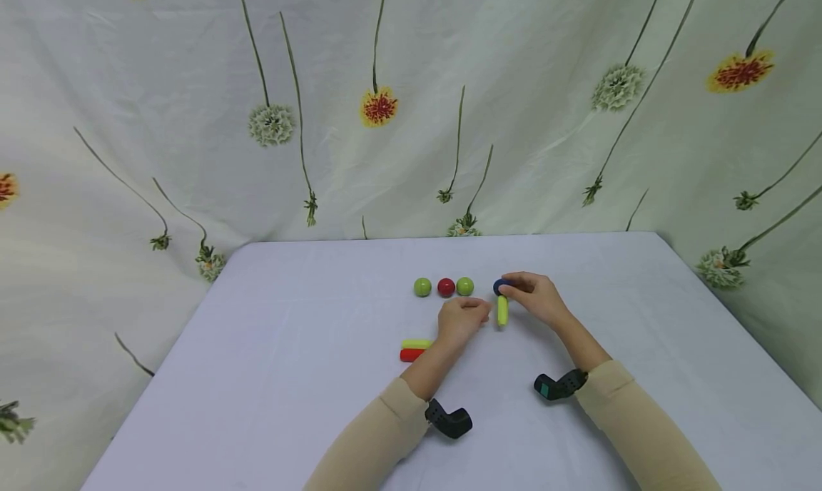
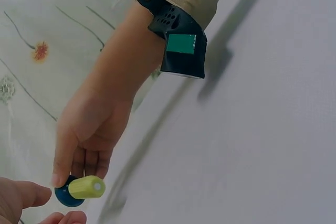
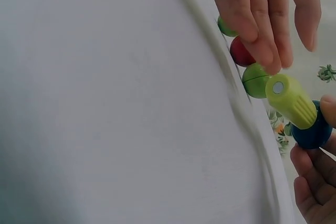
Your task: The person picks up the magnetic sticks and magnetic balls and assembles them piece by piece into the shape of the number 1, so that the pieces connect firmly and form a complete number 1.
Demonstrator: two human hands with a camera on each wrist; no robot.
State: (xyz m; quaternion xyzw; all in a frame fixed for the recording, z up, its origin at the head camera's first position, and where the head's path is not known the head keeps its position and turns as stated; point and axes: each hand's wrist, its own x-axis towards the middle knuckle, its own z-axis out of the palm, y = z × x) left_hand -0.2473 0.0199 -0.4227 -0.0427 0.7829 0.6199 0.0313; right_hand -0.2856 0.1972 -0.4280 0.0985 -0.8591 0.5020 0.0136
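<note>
My right hand (image 1: 536,298) pinches a dark blue ball (image 2: 65,195) between thumb and fingers. A ribbed yellow-green rod (image 3: 291,100) is joined to the ball, a small pale disc on its free end. In the head view the rod (image 1: 502,311) points toward me. Just left of it is my left hand (image 1: 462,320), holding nothing, its thumb and fingers apart in the right wrist view. Beyond the left hand, a green ball (image 1: 422,287), a red ball (image 1: 446,287) and another green ball (image 1: 465,286) stand in a row.
Beside my left forearm, a yellow-green rod (image 1: 416,344) and a red rod (image 1: 411,355) lie side by side, partly hidden by the arm. A white cloth covers the table (image 1: 289,377). Behind it hangs a flower-printed curtain (image 1: 411,163).
</note>
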